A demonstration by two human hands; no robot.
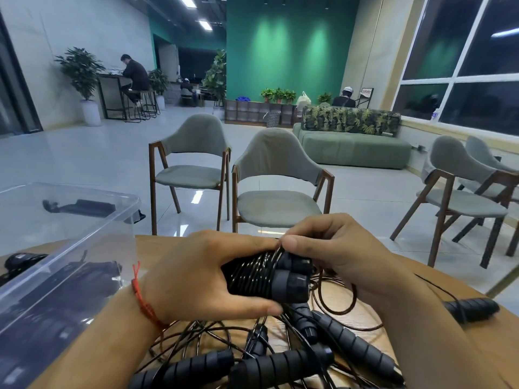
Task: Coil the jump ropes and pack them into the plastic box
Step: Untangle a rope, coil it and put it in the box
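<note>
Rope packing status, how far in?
Done: some dark ropes already lie in the plastic box. In hand: left hand grips a cord-wrapped handle pair, right hand pinches its cord. Left: several loose ropes tangled on the table.

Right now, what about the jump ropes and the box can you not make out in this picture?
Head view only:
- Wound handles: the left hand gripping them covers their left end.
- Cable pinched by the right hand: motion blur; its free end is untraceable.
- Plastic box: cut by the left edge; glare on its clear wall blurs the contents.
- Loose ropes: tangled, cut by the bottom edge; no count.
</note>
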